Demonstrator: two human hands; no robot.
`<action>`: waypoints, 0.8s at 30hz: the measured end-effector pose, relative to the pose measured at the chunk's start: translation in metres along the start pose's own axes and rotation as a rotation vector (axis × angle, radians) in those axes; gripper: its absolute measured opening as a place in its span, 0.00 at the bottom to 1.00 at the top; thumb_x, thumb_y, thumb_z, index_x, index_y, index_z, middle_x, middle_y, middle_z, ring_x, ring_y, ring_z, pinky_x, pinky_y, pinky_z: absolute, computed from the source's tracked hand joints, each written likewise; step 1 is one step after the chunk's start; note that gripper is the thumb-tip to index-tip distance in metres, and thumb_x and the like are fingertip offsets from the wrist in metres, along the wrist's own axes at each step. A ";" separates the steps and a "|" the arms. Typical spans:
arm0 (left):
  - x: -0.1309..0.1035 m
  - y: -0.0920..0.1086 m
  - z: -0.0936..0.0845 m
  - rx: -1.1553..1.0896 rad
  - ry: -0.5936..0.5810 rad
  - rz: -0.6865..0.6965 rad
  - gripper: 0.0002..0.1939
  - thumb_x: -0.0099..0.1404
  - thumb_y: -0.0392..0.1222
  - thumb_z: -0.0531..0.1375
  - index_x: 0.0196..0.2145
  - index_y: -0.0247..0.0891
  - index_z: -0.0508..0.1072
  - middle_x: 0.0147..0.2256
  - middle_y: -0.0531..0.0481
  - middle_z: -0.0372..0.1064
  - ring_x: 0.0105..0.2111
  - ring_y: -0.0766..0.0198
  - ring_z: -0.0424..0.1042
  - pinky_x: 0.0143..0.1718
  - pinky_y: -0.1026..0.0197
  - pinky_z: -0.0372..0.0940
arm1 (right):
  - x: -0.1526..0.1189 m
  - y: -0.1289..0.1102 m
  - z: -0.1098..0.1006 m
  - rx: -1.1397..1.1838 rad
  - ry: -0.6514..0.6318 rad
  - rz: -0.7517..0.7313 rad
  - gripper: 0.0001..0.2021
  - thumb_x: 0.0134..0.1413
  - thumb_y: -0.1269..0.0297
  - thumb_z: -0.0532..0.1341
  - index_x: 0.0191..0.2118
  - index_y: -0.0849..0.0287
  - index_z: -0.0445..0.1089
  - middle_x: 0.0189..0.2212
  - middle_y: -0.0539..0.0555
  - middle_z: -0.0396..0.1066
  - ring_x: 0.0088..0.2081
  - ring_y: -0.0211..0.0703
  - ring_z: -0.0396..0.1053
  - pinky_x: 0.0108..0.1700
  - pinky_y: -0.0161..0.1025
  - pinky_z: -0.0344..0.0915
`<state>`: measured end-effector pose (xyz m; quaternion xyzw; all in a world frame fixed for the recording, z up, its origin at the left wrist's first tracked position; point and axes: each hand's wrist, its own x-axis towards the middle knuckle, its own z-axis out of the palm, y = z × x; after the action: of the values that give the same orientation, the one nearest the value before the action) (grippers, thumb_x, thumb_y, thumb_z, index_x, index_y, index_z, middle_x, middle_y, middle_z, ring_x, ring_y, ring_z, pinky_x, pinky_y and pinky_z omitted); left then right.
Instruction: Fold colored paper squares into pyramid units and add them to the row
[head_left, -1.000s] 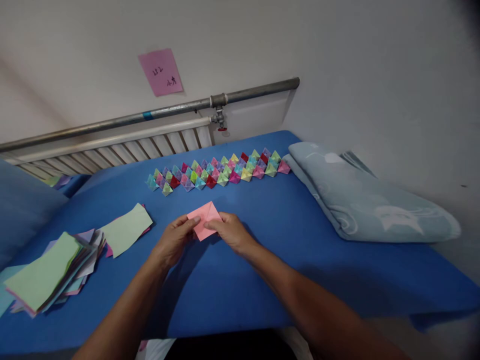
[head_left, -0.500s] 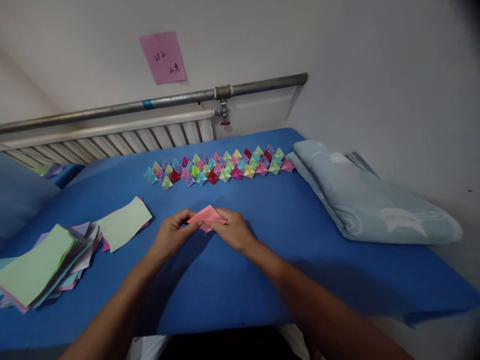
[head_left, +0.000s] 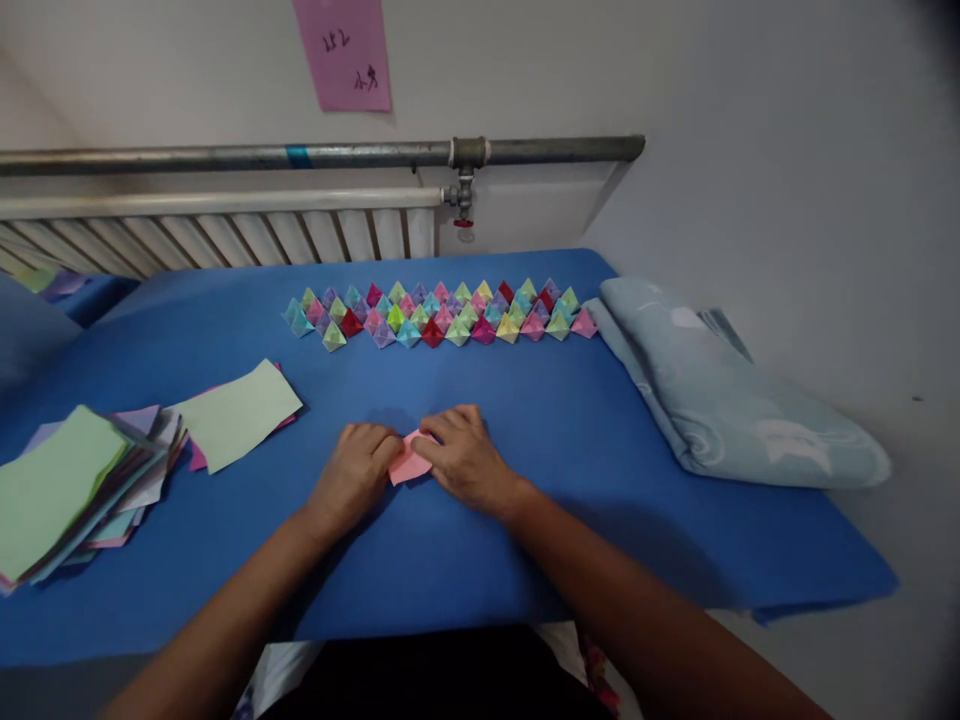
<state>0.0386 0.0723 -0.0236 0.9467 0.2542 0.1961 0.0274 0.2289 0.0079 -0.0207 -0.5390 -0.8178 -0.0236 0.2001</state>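
Observation:
A small folded piece of pink paper (head_left: 409, 464) lies between my hands, low over the blue surface or on it. My left hand (head_left: 358, 466) grips its left side with curled fingers. On the right side, my right hand (head_left: 466, 458) pinches it, thumb across the upper part and fingers bent over the edge. Parts of the paper are hidden under the fingers. Beyond my hands stand rows of folded paper pieces (head_left: 457, 330) in many colours, pointed at the top and set close together.
A thick stack of coloured paper (head_left: 56, 490) is at the left, with a pale green sheet (head_left: 241, 412) beside it on pink ones. A folded grey-blue blanket (head_left: 727, 400) lies right on the blue-covered surface (head_left: 525, 400). Behind run a metal pipe (head_left: 360, 156) and a radiator (head_left: 322, 235).
The pink paper was held up as a pointed diamond; now it is lower and flatter, with fingers curled over it. My view has shifted and tilted slightly.

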 end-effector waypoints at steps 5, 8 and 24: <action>-0.008 0.006 -0.008 -0.025 -0.089 0.034 0.10 0.65 0.33 0.54 0.42 0.36 0.72 0.41 0.43 0.74 0.40 0.54 0.69 0.44 0.52 0.57 | -0.011 -0.005 -0.005 -0.009 -0.059 -0.006 0.11 0.59 0.64 0.58 0.47 0.57 0.71 0.50 0.57 0.70 0.51 0.52 0.58 0.50 0.49 0.47; -0.011 0.007 -0.012 -0.046 -0.078 0.043 0.11 0.65 0.36 0.55 0.44 0.35 0.71 0.42 0.42 0.74 0.41 0.53 0.69 0.45 0.50 0.58 | -0.023 -0.010 -0.007 -0.019 -0.024 0.034 0.12 0.58 0.63 0.59 0.48 0.56 0.70 0.53 0.56 0.68 0.53 0.53 0.57 0.51 0.50 0.47; -0.009 -0.021 -0.006 -0.257 0.032 0.120 0.08 0.68 0.40 0.56 0.42 0.39 0.74 0.40 0.47 0.76 0.39 0.58 0.72 0.44 0.53 0.60 | -0.034 -0.022 -0.006 0.078 0.062 0.291 0.05 0.60 0.69 0.61 0.39 0.55 0.74 0.40 0.51 0.76 0.44 0.45 0.65 0.46 0.45 0.53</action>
<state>0.0195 0.0864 -0.0245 0.9457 0.1704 0.2432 0.1324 0.2227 -0.0320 -0.0237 -0.6426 -0.7249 0.0205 0.2474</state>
